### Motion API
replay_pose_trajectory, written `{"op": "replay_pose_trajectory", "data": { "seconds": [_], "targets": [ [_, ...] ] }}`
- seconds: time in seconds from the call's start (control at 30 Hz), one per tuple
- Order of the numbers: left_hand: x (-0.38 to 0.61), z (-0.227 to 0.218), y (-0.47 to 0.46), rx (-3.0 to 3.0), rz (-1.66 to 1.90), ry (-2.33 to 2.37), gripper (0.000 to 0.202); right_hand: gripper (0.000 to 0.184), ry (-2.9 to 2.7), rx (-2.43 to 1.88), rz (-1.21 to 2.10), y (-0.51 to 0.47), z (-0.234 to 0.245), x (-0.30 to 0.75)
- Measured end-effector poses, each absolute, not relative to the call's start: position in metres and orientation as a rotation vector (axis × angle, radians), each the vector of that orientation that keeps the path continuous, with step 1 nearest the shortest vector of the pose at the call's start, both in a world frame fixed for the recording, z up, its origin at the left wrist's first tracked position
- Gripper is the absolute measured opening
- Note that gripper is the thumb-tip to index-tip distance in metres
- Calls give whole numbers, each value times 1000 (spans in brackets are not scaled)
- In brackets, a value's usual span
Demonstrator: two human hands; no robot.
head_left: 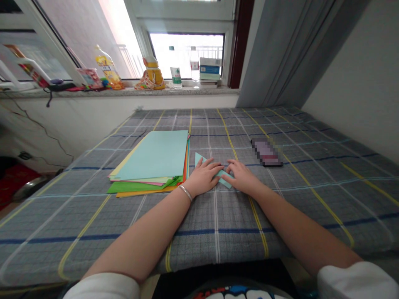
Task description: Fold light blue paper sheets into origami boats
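As the left hand (pixel 202 176) and the right hand (pixel 241 176) lie palm-down side by side, a folded piece of aqua paper (pixel 225 178) sits beneath and between them, on a grey checked cloth (pixel 218 232). One pointed end sticks out ahead of the left hand, and another shows just past the right hand's fingers. The step in hand looks like pressing a fold flat. Neither hand is clamped on the paper: both are open and bear down from above, their fingertips almost meeting, though I cannot tell whether they touch. Any further fold would seem to call for at least one hand lifting clear.

There are two hands and one folded piece. Just beside the left hand lies one stack of coloured paper (pixel 152 155), with aqua on top and yellow, pink, green and orange edges below; the sheets cannot be counted exactly. One metal bangle (pixel 185 193) circles the left wrist. Ahead of the right hand lies one pixelated flat object (pixel 266 152), too obscured to name. Far ahead of both hands, on the windowsill (pixel 124 92), stand three bottles: one yellow (pixel 107 68) and two clear (pixel 176 72) (pixel 195 64).
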State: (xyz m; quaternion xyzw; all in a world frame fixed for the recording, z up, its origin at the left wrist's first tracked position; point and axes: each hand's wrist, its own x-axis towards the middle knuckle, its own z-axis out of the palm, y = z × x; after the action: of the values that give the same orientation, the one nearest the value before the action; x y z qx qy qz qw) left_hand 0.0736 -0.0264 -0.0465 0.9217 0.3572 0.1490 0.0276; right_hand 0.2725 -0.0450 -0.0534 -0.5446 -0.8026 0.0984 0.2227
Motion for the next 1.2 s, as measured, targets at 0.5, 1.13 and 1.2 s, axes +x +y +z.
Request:
{"op": "replay_pose_trajectory", "data": {
  "seconds": [0.5,1.13,1.2],
  "targets": [
    [70,-30,-22,2696,1383,1347,31,7,-1804,-1018,408,-50,-31,270],
    [67,-33,-16,2477,1474,1017,10,22,-2202,-959,14,-51,-26,279],
    [68,-35,-14,2451,1389,1021,15,20,-2248,-947,-22,-52,-24,279]
  ]
}}
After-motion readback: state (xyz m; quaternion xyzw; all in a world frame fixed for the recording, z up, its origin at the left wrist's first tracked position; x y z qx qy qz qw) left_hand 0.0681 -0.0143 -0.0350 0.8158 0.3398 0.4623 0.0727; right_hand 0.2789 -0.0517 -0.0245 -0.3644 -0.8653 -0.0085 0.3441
